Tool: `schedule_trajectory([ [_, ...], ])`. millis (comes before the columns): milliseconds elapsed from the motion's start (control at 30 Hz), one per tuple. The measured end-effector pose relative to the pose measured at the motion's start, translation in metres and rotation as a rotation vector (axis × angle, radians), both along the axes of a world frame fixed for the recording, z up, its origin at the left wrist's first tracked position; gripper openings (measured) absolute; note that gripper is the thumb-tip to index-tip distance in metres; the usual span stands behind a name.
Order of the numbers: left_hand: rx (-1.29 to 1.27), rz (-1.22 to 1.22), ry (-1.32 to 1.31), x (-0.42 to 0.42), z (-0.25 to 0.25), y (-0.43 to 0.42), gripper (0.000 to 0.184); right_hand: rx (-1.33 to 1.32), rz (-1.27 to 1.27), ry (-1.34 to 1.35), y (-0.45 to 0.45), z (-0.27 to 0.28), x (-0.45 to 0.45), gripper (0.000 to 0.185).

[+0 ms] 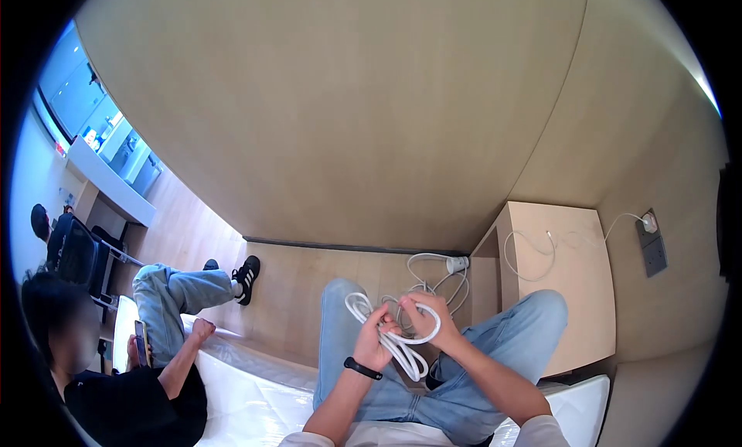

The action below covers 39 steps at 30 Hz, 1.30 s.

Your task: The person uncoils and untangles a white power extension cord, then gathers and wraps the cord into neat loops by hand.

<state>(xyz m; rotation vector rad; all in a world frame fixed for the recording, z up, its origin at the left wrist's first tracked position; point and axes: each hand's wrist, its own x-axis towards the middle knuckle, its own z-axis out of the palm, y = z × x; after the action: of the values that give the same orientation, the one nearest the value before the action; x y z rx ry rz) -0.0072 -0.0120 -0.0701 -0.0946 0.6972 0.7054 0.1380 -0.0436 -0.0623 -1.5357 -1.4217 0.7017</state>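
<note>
A thick white cable (410, 359) is gathered in several loose loops above my lap. My left hand (374, 340), with a black band on its wrist, is closed around the middle of the bundle. My right hand (431, 320) pinches the cable at the right side, where one loop curves under the fingers. More white cord lies on the floor past my knees and leads to a white block (457, 264), perhaps a socket or plug. Whether it joins the cable in my hands is partly hidden by them.
To the right stands a wooden bedside cabinet (568, 292) with a thin white charging cord (506, 255) on top, near a wall socket (651, 246). A wood panel (332, 122) rises ahead. At left a person (135, 400) sits on the plastic-covered mattress (247, 404) holding a phone (141, 342).
</note>
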Motion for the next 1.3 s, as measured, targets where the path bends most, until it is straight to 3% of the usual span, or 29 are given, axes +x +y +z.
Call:
schedule_trajectory([
  [100, 0.011, -0.012, -0.044, 0.003, 0.008, -0.003, 0.016, 0.199, -0.014, 0.034, -0.001, 0.013, -0.004, 0.007],
  [167, -0.040, -0.085, 0.103, 0.015, 0.030, -0.006, 0.019, 0.454, 0.176, -0.012, -0.012, 0.017, -0.015, 0.017],
  [200, -0.040, -0.081, 0.102, 0.008, 0.016, -0.004, 0.019, 0.453, 0.180, -0.012, -0.019, 0.019, -0.020, 0.017],
  [267, 0.200, -0.199, -0.026, -0.011, -0.024, 0.003, 0.024, 0.493, 0.434, -0.267, -0.030, 0.020, -0.027, 0.030],
  [300, 0.579, -0.158, 0.292, -0.010, 0.000, -0.004, 0.016, 0.498, 0.458, -0.254, -0.030, 0.019, -0.028, 0.045],
  [333, 0.578, -0.157, 0.294, -0.015, -0.002, 0.003, 0.016, 0.498, 0.459, -0.252, -0.030, 0.020, -0.028, 0.045],
  [400, 0.282, -0.283, -0.079, -0.029, -0.007, 0.019, 0.008, 0.566, 0.382, -0.356, -0.024, 0.026, -0.023, 0.046],
  [433, 0.198, -0.225, 0.040, -0.022, 0.010, 0.019, 0.004, 0.569, 0.386, -0.352, -0.021, 0.029, -0.020, 0.046],
  [467, 0.202, -0.222, 0.042, -0.025, 0.020, 0.018, 0.004, 0.459, 0.214, -0.285, -0.017, 0.032, -0.016, 0.045],
  [500, 0.389, -0.324, 0.037, -0.031, 0.029, 0.018, 0.006, 0.344, 0.042, -0.216, -0.013, 0.035, -0.013, 0.046],
  [533, 0.575, -0.428, 0.030, -0.035, 0.035, 0.017, 0.008, 0.344, 0.041, -0.216, -0.008, 0.038, -0.010, 0.046],
  [600, 0.630, -0.536, 0.079, -0.035, 0.045, 0.013, 0.014, 0.206, -0.123, 0.116, -0.002, 0.039, -0.004, 0.045],
  [667, 0.831, -0.795, 0.173, -0.029, 0.057, 0.008, 0.020, 0.196, -0.121, 0.240, 0.001, 0.009, 0.004, 0.038],
  [700, 0.885, -0.844, 0.174, -0.026, 0.063, 0.008, 0.026, -0.016, 0.022, 0.454, 0.001, 0.005, 0.009, 0.034],
  [733, 0.888, -0.845, 0.173, -0.022, 0.061, 0.007, 0.026, -0.229, 0.170, 0.664, 0.000, 0.001, 0.012, 0.032],
  [767, 0.978, -0.799, 0.260, -0.019, 0.058, 0.004, 0.027, -0.308, 0.115, 0.657, -0.002, -0.001, 0.009, 0.024],
  [833, 1.092, -0.726, 0.404, -0.014, 0.048, 0.004, 0.029, -0.273, 0.066, 0.605, -0.007, -0.008, 0.008, 0.023],
  [867, 1.190, -0.441, 0.450, -0.004, 0.044, -0.004, 0.027, -0.244, 0.017, 0.562, -0.008, -0.012, 0.005, 0.022],
  [1000, 1.313, -0.437, 0.856, 0.002, 0.023, -0.010, 0.041, -0.248, -0.015, 0.669, -0.008, -0.003, -0.002, 0.023],
  [1067, 1.302, -0.384, 0.910, 0.008, 0.023, -0.012, 0.042, -0.317, -0.074, 0.730, -0.005, -0.003, -0.004, 0.022],
  [1133, 1.225, -0.171, 0.943, 0.015, 0.022, -0.017, 0.048, -0.233, -0.114, 0.873, -0.007, -0.010, -0.003, 0.025],
  [1167, 1.207, -0.208, 1.051, 0.017, 0.010, -0.016, 0.040, -0.195, -0.142, 0.884, -0.004, -0.019, -0.004, 0.028],
  [1200, 1.212, -0.192, 1.057, 0.019, 0.001, -0.011, 0.040, -0.189, -0.128, 0.880, -0.004, -0.024, 0.000, 0.028],
  [1267, 1.246, -0.219, 0.685, 0.017, -0.017, -0.006, 0.033, -0.201, -0.063, 0.657, -0.005, -0.035, 0.007, 0.031],
  [1300, 1.219, -0.214, 0.663, 0.016, -0.033, -0.006, 0.031, -0.270, -0.014, 0.569, -0.006, -0.020, 0.008, 0.031],
])
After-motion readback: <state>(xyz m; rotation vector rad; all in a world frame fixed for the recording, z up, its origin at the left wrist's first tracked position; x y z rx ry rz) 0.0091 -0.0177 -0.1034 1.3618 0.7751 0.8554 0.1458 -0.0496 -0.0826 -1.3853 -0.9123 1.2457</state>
